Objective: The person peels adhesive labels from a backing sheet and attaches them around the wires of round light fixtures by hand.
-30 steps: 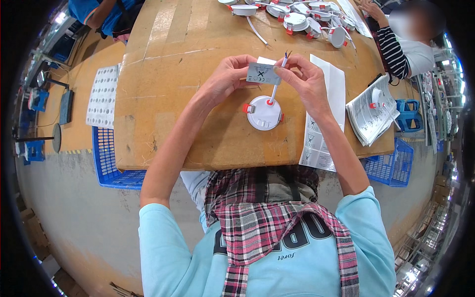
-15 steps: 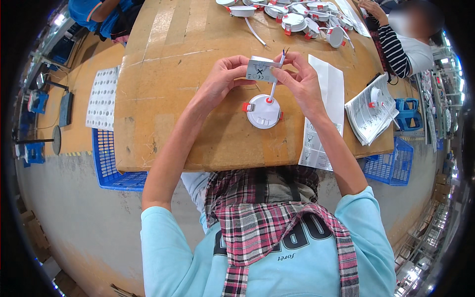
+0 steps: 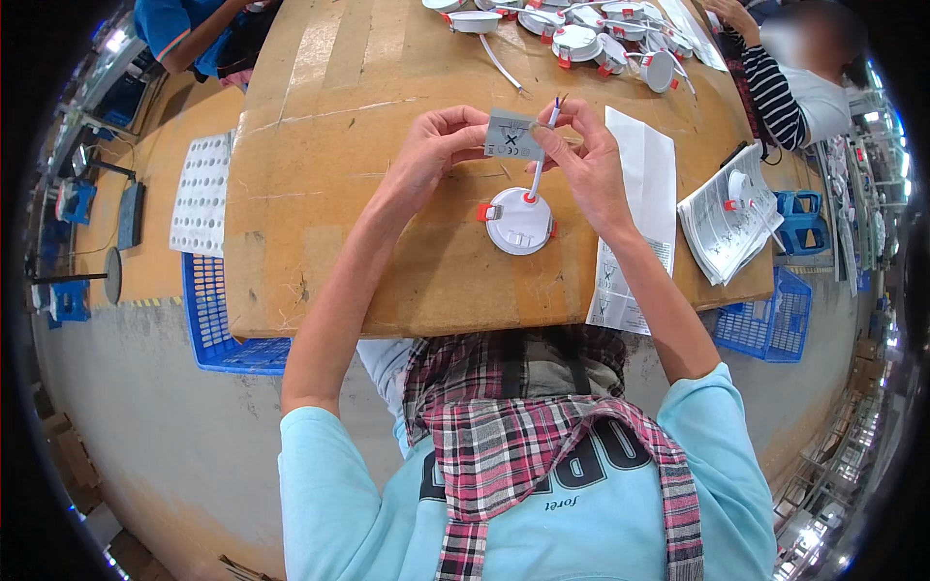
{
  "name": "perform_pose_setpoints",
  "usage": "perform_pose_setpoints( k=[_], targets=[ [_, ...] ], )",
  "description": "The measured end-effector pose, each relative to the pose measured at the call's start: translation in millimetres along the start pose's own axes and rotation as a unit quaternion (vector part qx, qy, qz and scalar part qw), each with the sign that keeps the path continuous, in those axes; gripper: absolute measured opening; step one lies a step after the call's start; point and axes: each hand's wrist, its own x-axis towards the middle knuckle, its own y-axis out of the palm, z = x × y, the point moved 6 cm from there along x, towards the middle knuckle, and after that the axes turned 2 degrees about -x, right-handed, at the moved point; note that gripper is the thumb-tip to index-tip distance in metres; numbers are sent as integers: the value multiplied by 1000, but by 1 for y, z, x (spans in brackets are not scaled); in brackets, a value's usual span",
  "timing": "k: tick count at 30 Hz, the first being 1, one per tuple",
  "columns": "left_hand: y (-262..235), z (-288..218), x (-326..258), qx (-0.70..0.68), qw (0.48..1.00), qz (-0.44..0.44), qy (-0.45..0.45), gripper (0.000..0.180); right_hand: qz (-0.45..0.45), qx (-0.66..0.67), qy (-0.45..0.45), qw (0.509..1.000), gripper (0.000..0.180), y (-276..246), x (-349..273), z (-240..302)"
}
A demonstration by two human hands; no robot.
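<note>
A silver-grey label [image 3: 511,136] with black print is stretched between my hands, above the table. My left hand [image 3: 428,153] pinches its left end between thumb and fingers. With the thumb at its right edge, my right hand [image 3: 590,167] grips the label where it meets a white cable [image 3: 536,181]. The cable's bare wire ends stick up past my right fingers. Below, the cable runs to a round white downlight [image 3: 518,232] lying on the table, with red-tipped spring clips at its sides. Whether the label is stuck to the cable is hidden by my right fingers.
A brown table [image 3: 387,281] carries several white downlights [image 3: 578,44] at the far side. White label sheets [image 3: 639,184] lie right of my hands, beside a paper stack [image 3: 727,228] holding another downlight. Blue baskets [image 3: 208,320] stand below. A striped-sleeved co-worker [image 3: 775,102] sits far right.
The label has tilted slightly and its outer face now shows flatter, still held by both hands. The downlight has barely shifted. At the far left a co-worker's arm has moved.
</note>
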Motion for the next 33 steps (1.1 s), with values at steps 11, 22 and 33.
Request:
perform_pose_setpoints(
  k=[11,22,33],
  targets=[
    [-3,3,0,2,1000,-29,2,15,-40,3,-4,999,15,-2,0,-3],
    [-1,1,-1,17,999,-32,-3,18,-41,9,1,999,14,-4,2,-6],
    [6,-9,-4,35,999,-23,-9,23,-32,-15,-3,999,17,-7,4,-9]
  ],
)
